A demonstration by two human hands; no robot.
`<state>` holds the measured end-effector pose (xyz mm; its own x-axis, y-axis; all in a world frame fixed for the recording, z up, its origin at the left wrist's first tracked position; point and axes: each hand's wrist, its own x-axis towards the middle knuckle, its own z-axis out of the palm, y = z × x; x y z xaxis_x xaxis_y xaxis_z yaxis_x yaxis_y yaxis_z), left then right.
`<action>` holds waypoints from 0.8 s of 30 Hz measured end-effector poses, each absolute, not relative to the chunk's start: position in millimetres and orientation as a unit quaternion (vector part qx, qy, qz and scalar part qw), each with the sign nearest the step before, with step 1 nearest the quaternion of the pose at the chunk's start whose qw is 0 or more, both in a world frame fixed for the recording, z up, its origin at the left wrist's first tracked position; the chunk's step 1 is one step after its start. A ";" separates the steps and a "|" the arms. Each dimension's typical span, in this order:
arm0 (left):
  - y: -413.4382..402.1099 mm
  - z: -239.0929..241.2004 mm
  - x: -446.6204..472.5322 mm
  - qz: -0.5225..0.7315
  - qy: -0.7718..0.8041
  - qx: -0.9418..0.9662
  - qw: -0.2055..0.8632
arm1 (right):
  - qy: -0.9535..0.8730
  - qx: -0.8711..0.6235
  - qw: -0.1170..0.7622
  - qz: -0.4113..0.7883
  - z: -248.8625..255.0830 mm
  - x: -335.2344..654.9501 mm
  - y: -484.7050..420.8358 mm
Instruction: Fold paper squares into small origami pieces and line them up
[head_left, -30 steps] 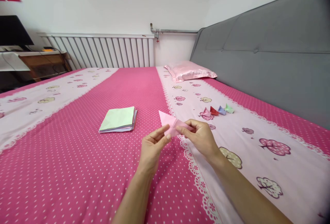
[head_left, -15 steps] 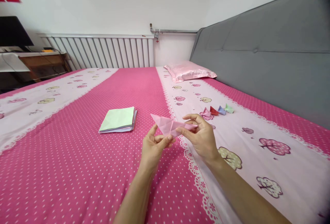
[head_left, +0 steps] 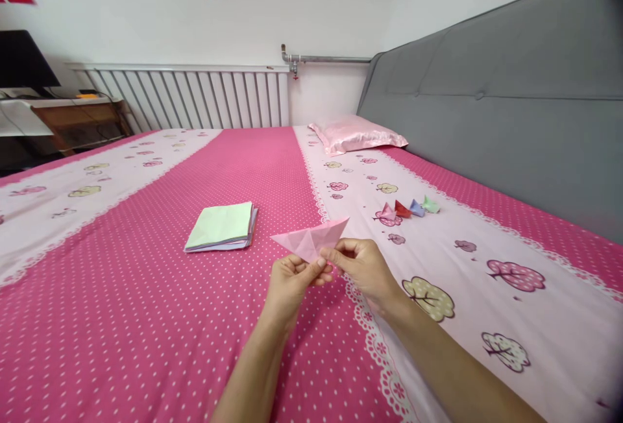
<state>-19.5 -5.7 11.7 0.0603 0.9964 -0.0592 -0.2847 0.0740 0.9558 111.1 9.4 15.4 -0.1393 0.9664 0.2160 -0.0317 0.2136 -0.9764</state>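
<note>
A folded pink paper (head_left: 309,240), wide and pointed at both ends, is held above the bed between my two hands. My left hand (head_left: 294,281) pinches its lower middle, thumb toward me. From the right, my right hand (head_left: 363,266) grips its lower right side between thumb and fingers. My fingers cover the paper's bottom edge. Further right on the bedspread, several small folded paper pieces stand in a row: a pink one (head_left: 388,211), a red one (head_left: 402,209), a blue one (head_left: 417,207) and a green one (head_left: 431,204).
Left of my hands lies a stack of square paper (head_left: 221,225), light green on top. A pink pillow (head_left: 357,134) rests at the far side, beside the grey headboard (head_left: 496,124). A radiator (head_left: 195,95) runs along the wall; a desk (head_left: 78,118) stands far left.
The folded pink paper has turned so its right tip points up instead of sideways. My right hand has shifted left and down, its fingers closing nearer my left hand.
</note>
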 end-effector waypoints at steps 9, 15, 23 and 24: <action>-6.9 10.7 -22.9 0.490 0.422 0.423 0.635 | -0.591 -0.449 0.524 0.418 31.5 130.2 14.1; -8.5 13.1 -23.9 0.468 0.417 0.431 0.649 | -0.581 -0.463 0.539 0.396 44.3 139.7 12.4; -6.8 12.0 -26.2 0.463 0.424 0.443 0.640 | -0.529 -0.481 0.609 0.342 44.2 155.0 19.8; -6.5 11.8 -26.5 0.462 0.426 0.448 0.636 | -0.505 -0.484 0.635 0.328 44.8 159.1 21.6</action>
